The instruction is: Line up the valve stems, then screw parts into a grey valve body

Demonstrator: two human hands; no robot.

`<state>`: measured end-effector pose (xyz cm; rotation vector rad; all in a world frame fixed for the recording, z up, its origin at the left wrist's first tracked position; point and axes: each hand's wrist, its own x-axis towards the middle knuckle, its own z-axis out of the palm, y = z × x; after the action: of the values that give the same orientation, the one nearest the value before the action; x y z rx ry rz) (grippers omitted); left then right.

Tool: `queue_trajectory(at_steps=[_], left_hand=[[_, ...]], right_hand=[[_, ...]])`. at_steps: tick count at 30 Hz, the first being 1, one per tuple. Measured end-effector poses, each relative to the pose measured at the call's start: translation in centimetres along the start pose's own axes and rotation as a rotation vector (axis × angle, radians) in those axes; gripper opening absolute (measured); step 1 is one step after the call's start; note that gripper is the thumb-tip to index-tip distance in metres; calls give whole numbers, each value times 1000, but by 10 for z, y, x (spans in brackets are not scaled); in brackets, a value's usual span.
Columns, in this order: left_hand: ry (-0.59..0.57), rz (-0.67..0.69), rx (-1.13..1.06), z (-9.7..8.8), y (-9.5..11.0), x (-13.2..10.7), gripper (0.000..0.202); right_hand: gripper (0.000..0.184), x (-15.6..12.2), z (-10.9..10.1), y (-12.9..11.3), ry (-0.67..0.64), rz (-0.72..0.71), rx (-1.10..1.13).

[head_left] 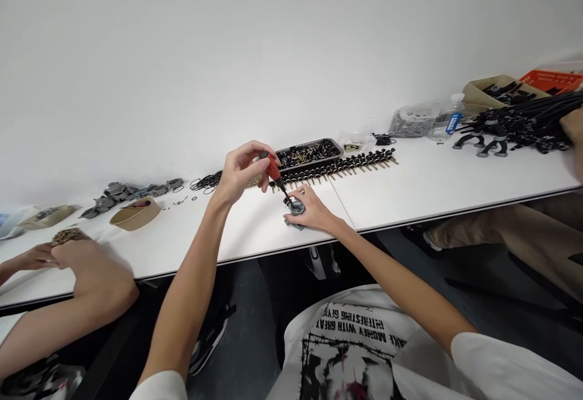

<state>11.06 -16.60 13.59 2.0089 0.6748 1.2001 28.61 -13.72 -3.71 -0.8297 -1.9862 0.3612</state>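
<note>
My left hand (pixel 243 172) is closed around the red handle of a small screwdriver (pixel 276 175), which slants down and to the right. Its tip meets a small grey round part (pixel 297 208) on the white table (pixel 410 187). My right hand (pixel 314 210) grips that grey part from the right and holds it against the tabletop near the front edge.
A metal tray (pixel 310 152) of small black and brass pieces stands behind, with a row of black parts (pixel 341 166) in front of it. Black rings (pixel 206 181), grey pieces (pixel 122 192) and a tan bowl (pixel 135 213) lie left. Another person's arms (pixel 68 266) rest far left; black cords (pixel 528 124) are piled right.
</note>
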Motion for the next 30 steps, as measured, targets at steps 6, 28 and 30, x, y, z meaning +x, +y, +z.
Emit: queue_trajectory(at_steps=[6, 28, 30], left_hand=[[152, -37, -71, 26, -12, 8, 33], [257, 50, -175, 43, -10, 0, 47], [344, 59, -188, 48, -15, 0, 53]], right_hand=[[46, 1, 0, -1, 5, 6, -2], [55, -4, 8, -23, 260, 284, -395], [57, -7, 5, -23, 225, 323, -356]])
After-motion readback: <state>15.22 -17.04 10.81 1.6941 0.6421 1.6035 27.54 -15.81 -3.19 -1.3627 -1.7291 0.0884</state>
